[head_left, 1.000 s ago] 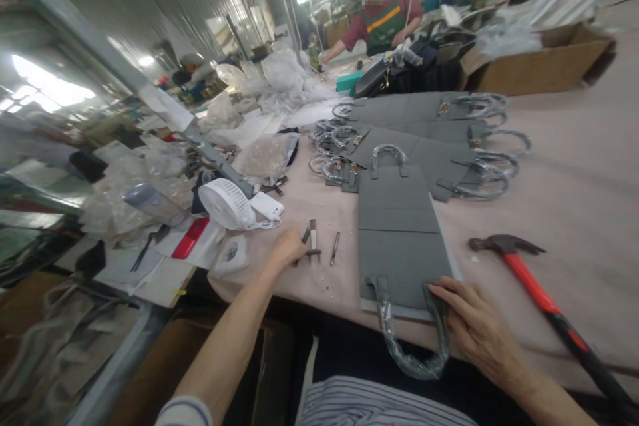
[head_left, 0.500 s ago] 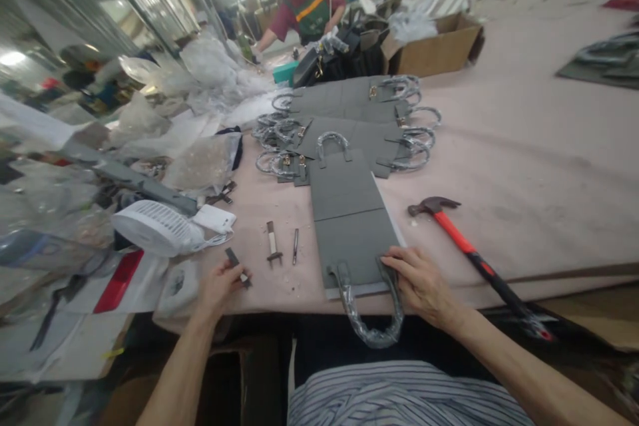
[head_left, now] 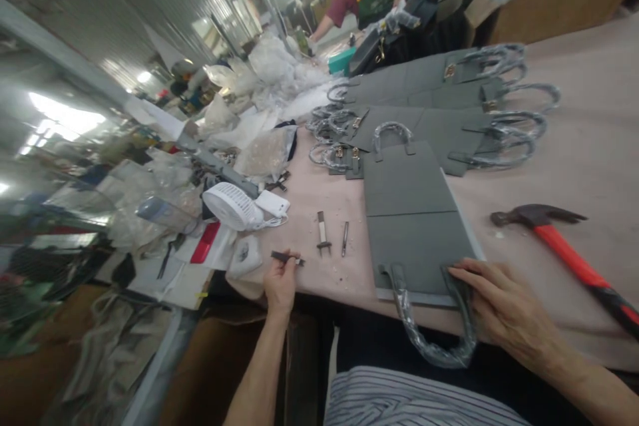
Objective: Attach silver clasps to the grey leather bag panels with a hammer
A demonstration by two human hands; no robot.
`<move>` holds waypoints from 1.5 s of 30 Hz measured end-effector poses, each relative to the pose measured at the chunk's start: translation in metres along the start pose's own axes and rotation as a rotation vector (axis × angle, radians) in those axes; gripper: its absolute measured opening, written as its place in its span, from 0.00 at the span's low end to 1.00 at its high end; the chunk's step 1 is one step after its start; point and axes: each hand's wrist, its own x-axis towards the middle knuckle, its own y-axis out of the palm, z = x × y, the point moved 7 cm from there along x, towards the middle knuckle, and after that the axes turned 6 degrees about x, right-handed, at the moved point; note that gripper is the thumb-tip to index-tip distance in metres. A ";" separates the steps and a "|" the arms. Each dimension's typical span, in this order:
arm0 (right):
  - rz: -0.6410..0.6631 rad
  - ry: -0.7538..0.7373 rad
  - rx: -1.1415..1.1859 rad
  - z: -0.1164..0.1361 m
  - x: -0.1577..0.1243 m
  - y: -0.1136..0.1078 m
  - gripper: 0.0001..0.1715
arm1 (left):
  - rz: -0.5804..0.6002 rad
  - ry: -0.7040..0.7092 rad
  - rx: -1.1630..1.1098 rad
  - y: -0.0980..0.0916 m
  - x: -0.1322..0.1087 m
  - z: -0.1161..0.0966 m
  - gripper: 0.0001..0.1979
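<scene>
The surface point(head_left: 589, 166) spreads out under the panel point(head_left: 414, 239) on all sides. Just beyond the panel's far end lies the pile point(head_left: 429, 126), several similar grey pieces with wrapped handles at their ends; whether these are finished or waiting cannot be told. The panel itself lies flat at the near edge of the surface, on a pale board point(head_left: 462, 213) that peeps out along its right side and near end. Well to the right of the panel rests the hammer point(head_left: 566, 254), which neither hand touches. The right hand point(head_left: 509, 306) is at the panel's near right corner, fingertips on one end of the near handle point(head_left: 444, 356); whether its grip pinches or only presses is unclear. The near handle loops over the surface's edge, and its fastening cannot be made out, so this end looks like the part left to do. The far handle point(head_left: 392, 125) seems in place, both ends lying on the panel, so work on this piece is probably midway. Left of the panel, the left hand point(head_left: 280, 283) has its grip closed on a small dark tool point(head_left: 280, 256), held apart from the panel. Between them lie a pronged tool point(head_left: 322, 233) and, nearer the panel, a thin rod point(head_left: 345, 239), both untouched.
</scene>
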 end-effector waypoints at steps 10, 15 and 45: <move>0.052 -0.003 0.004 -0.005 0.004 -0.001 0.19 | 0.331 0.189 0.301 0.008 0.008 -0.031 0.12; 0.051 0.034 -0.005 -0.009 0.000 0.002 0.19 | 0.312 0.080 0.172 0.007 0.023 -0.026 0.16; -0.319 0.311 0.075 -0.028 0.004 -0.019 0.13 | 0.574 -0.082 -0.509 0.152 -0.083 -0.105 0.18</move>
